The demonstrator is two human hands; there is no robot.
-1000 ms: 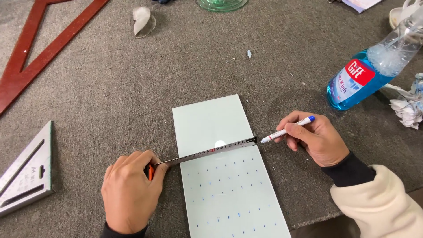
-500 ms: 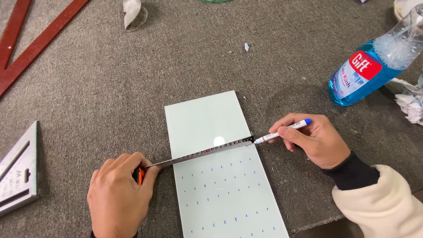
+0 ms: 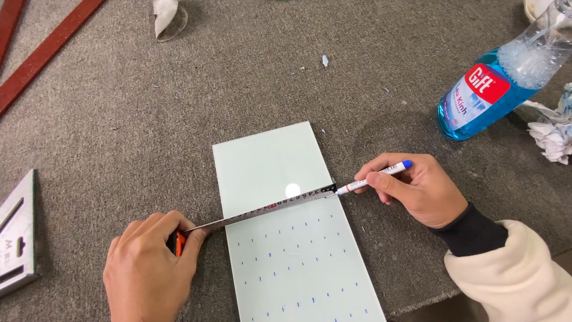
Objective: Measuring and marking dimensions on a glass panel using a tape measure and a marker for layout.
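While left hand pins tape measure across glass panel; right hand holds marker

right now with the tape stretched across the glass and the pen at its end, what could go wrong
1. The tape measure lies slanted across the glass panel, not square to its edges, so a mark could land off the rows of blue dashes.
2. Only the left hand pins the tape case; a slip could shift the blade under the marker.
3. The right hand sits by the panel's bare edge and might catch on it.
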